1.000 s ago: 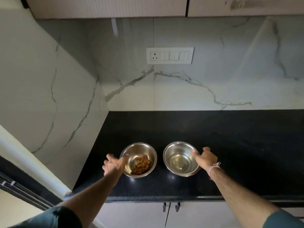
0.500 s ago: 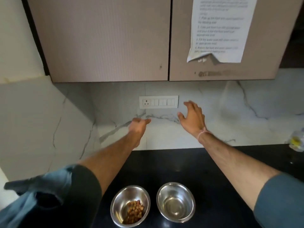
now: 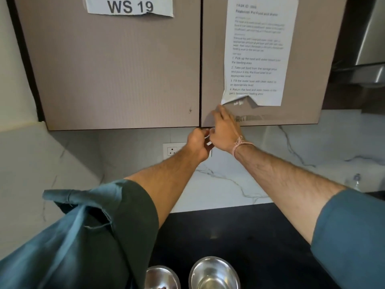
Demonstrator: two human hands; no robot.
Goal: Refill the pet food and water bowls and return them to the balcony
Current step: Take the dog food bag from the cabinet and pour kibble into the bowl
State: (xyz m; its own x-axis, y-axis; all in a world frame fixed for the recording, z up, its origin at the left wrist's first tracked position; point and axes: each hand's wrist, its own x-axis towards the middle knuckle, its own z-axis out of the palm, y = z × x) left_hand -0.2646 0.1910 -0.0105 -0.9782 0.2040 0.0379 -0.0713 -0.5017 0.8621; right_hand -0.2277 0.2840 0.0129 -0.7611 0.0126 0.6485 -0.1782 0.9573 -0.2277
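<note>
Both hands have risen from the 2 bowls (image 3: 214, 274), left hand (image 3: 196, 143) curled & right hand (image 3: 224, 132) fingers spread at the cupboard doors' (image 3: 201, 122) bottom edge, likely opening for food; bowls wait far below fingers.

Both hands are rising from the bowls on the table to the bottom edge of the wall cabinet doors. The left hand (image 3: 196, 142) is curling under the seam; the right hand (image 3: 224, 132) is pressing against the right door (image 3: 260, 113).

Your arms reach up toward 12 o'clock; left hand (image 3: 196, 142) curled, right hand (image 3: 224, 130) fingers spread, hands touching.
</note>
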